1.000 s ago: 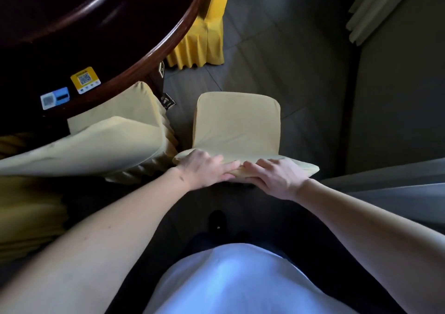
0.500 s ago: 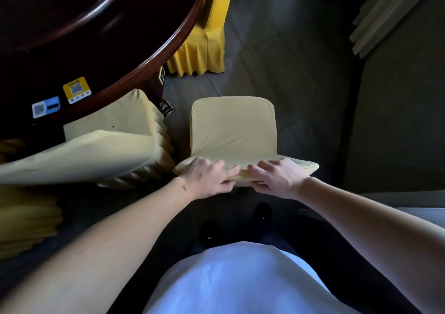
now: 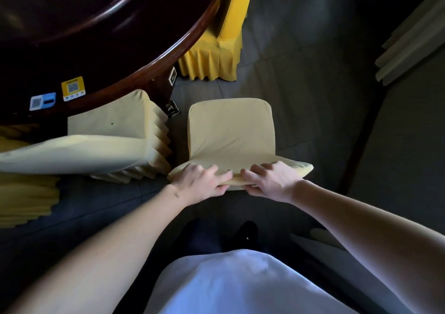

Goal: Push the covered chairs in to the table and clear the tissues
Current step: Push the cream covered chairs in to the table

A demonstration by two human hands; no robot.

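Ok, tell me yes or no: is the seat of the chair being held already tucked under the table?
No: the chair gripped by the left hand and right hand stands clear of the table edge.

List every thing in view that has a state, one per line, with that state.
left hand: grips the chair back's top edge
right hand: grips the same edge
pale covered chair: held, seat clear of the table
neighbouring covered chair: seat partly under the table edge
yellow covered chair: against the round table
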